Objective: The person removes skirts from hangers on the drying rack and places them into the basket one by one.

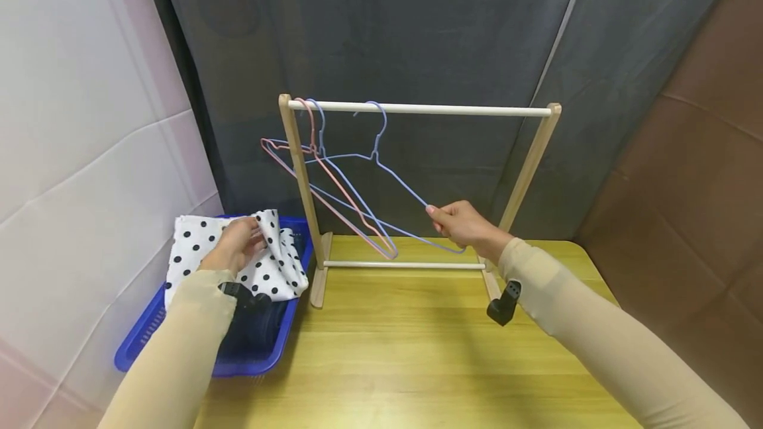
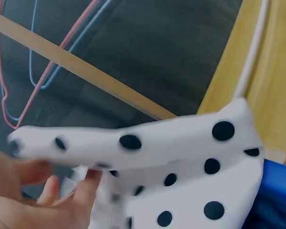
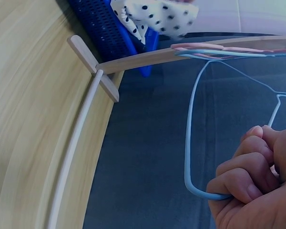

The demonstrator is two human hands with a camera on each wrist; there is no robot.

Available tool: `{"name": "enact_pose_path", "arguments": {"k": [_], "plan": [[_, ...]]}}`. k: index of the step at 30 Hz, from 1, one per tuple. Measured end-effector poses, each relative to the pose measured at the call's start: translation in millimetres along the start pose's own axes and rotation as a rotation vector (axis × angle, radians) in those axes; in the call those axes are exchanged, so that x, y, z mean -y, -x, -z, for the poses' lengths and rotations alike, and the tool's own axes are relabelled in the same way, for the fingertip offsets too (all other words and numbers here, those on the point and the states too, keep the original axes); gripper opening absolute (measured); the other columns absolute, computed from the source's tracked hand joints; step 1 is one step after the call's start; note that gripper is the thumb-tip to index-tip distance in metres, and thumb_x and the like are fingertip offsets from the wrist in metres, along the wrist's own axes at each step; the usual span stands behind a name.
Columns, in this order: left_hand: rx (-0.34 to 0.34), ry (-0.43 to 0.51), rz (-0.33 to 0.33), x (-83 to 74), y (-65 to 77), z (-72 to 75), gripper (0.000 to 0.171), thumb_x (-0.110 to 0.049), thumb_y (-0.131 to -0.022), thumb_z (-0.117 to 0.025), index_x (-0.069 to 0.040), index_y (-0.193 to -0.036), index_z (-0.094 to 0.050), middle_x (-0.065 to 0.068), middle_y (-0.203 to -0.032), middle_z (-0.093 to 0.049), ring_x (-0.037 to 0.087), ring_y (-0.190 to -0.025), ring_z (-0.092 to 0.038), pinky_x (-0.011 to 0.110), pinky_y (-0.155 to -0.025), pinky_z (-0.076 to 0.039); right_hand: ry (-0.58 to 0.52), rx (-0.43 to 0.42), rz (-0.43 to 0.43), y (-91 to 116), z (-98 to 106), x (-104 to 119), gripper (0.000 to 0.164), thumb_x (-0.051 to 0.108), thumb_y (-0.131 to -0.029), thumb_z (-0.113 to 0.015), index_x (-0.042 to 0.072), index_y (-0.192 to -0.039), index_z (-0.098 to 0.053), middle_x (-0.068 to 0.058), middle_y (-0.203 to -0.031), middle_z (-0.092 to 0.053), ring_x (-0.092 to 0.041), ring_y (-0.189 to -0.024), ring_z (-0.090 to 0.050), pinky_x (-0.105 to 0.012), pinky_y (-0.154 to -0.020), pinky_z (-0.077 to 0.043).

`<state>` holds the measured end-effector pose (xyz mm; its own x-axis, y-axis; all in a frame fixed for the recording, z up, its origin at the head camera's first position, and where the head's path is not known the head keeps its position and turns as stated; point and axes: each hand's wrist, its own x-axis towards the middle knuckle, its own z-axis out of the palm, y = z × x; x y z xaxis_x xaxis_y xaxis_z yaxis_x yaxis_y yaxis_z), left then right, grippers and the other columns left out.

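Note:
My left hand (image 1: 240, 243) holds an edge of a folded white cloth with black polka dots (image 1: 271, 277), its fingers curled at a raised fold. In the left wrist view, the fold of cloth (image 2: 176, 138) stretches beyond my fingers; the exact grip is blurred. A blue plastic basket (image 1: 250, 368) stands under the cloth. My right hand (image 1: 465, 222) grips the right end of a blue hanger (image 1: 399, 177), whose hook hangs on the white rail. Curled fingers wrap the corner of this hanger in the right wrist view.
A wooden rack (image 1: 533, 157) with a white top rail (image 1: 459, 109) stands on the yellow wood-grain table (image 1: 381, 349). At its left end hang a pink hanger (image 1: 342, 187) and another blue hanger (image 1: 352, 184). Dark fabric lies in the basket. A grey curtain (image 1: 417, 25) is behind.

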<state>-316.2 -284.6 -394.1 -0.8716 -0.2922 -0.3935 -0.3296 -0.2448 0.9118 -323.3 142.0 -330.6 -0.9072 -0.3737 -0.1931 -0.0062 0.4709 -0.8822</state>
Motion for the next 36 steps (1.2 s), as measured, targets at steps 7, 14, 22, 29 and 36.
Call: {"name": "enact_pose_path", "arguments": {"k": [7,14,22,29,36], "plan": [[0.112,-0.462,-0.177,16.1,0.7,7.4,0.066,0.000,-0.098,-0.042,0.008,-0.155,-0.011,0.024,-0.136,-0.041,0.018,-0.108,-0.055,0.040,-0.113,-0.047,0.006,-0.004,0.007,-1,0,0,0.051,0.039,-0.108,-0.045,0.015,-0.064,-0.052,0.009,-0.048,-0.032,-0.006,-0.045,-0.022,-0.023,-0.046,-0.022],[0.043,-0.928,-0.156,15.3,10.9,7.3,0.068,-0.029,-0.103,-0.038,0.018,-0.146,-0.019,0.042,-0.153,-0.022,0.054,-0.143,-0.028,0.062,-0.120,-0.030,-0.006,-0.009,-0.002,-1,-2,-1,0.050,0.039,-0.108,-0.046,0.014,-0.065,-0.052,0.009,-0.048,-0.032,-0.006,-0.045,-0.023,-0.023,-0.046,-0.022],[0.228,-1.178,0.009,15.9,20.6,9.0,0.102,-0.066,-0.101,-0.028,0.016,-0.154,0.001,0.042,-0.160,0.002,0.058,-0.150,-0.003,0.066,-0.124,-0.013,-0.022,-0.009,-0.007,-3,-5,-3,0.050,0.040,-0.108,-0.046,0.014,-0.064,-0.052,0.010,-0.048,-0.032,-0.006,-0.045,-0.024,-0.022,-0.045,-0.022],[0.273,-1.208,0.096,24.8,20.5,9.7,0.118,-0.080,-0.093,-0.028,0.014,-0.154,0.006,0.040,-0.160,0.006,0.058,-0.150,-0.002,0.069,-0.122,-0.016,-0.022,-0.002,-0.013,-5,-6,-3,0.050,0.040,-0.108,-0.047,0.013,-0.066,-0.053,0.009,-0.049,-0.032,-0.007,-0.045,-0.024,-0.023,-0.046,-0.022],[0.301,-1.207,0.115,33.7,21.8,7.4,0.119,-0.079,-0.093,-0.033,0.017,-0.153,0.005,0.043,-0.159,0.002,0.060,-0.148,-0.008,0.069,-0.121,-0.022,-0.022,-0.001,-0.022,-4,-8,-2,0.050,0.040,-0.108,-0.046,0.013,-0.066,-0.053,0.008,-0.050,-0.032,-0.007,-0.046,-0.024,-0.023,-0.047,-0.023]]}}
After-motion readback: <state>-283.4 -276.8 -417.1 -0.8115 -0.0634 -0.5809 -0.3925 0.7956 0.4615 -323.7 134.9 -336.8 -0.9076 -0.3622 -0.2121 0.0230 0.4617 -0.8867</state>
